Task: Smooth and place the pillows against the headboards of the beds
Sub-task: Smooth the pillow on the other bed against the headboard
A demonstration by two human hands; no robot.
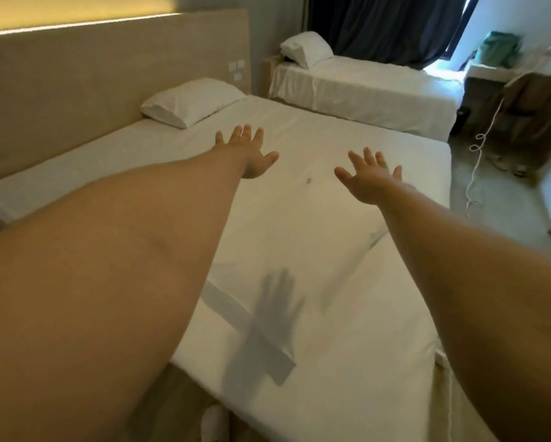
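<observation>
Both arms are reaching out over the near bed, the left hand and right hand spread wide and holding nothing. One pillow is lying at the near bed's head edge, touching the headboard. A second pillow is sitting at the far bed's head corner. A white cord is trailing beside dark curtains. No writing is showing.

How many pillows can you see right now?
2: one white fabric pillow on the near bed against the beige headboard, another at the far bed's head. None visibly hidden.
</observation>
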